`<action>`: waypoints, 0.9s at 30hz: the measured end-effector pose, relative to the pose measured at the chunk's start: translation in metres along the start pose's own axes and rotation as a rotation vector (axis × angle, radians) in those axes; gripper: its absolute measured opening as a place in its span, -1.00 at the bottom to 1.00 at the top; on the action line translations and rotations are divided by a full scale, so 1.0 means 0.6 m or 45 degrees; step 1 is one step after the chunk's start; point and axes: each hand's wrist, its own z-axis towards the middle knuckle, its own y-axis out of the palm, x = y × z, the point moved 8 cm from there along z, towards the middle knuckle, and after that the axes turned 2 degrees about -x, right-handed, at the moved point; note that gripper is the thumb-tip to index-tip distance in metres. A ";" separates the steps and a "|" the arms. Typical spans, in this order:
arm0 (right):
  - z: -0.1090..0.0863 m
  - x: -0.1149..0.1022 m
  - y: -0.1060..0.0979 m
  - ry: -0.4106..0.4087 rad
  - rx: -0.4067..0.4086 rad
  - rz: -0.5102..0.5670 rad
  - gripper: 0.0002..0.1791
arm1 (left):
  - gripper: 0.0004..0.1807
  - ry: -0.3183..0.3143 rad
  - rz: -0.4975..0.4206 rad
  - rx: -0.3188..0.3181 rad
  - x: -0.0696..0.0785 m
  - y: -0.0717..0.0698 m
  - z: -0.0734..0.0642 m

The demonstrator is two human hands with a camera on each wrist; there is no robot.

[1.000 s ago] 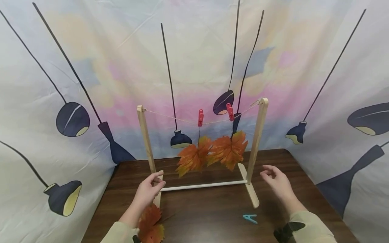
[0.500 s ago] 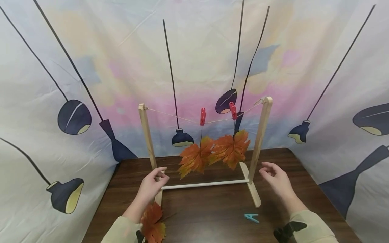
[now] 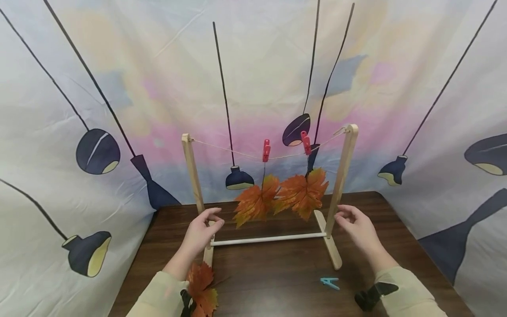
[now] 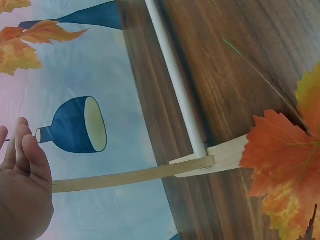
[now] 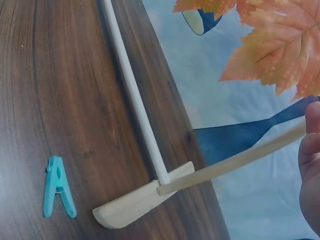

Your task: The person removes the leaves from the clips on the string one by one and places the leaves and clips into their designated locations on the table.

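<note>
Two orange leaves [image 3: 304,195] hang by red pegs [image 3: 266,150] from the string [image 3: 285,156], apparently done. On the table [image 3: 265,268], a third leaf [image 3: 202,290] beside your left sleeve [image 3: 158,294] and a blue peg [image 3: 329,283] seem still unused. Your left hand [image 3: 200,231] and right hand [image 3: 359,228] are loose, holding nothing.

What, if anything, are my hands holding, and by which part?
Nothing apparent: left hand free; right hand close to the right wooden post, any touch unclear.

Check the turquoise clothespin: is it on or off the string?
Off: the turquoise clothespin lies on the wooden tabletop, while two red clothespins are clipped on the string.
</note>
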 end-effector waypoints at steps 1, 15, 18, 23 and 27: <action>0.002 -0.004 0.002 -0.005 -0.002 0.007 -0.61 | -0.61 -0.007 -0.011 0.001 0.001 0.000 0.001; 0.013 -0.042 0.018 -0.042 -0.035 0.015 -0.62 | -0.59 0.037 -0.037 -0.065 0.044 -0.008 0.017; 0.016 -0.053 0.015 -0.062 -0.034 -0.003 -0.63 | -0.58 0.088 0.001 -0.074 0.066 -0.013 0.025; 0.024 -0.068 0.011 -0.079 -0.046 -0.071 -0.60 | -0.56 0.142 0.071 -0.070 0.095 -0.021 0.033; 0.031 -0.083 0.014 -0.095 -0.077 -0.087 -0.55 | -0.57 0.164 0.116 -0.052 0.108 -0.026 0.036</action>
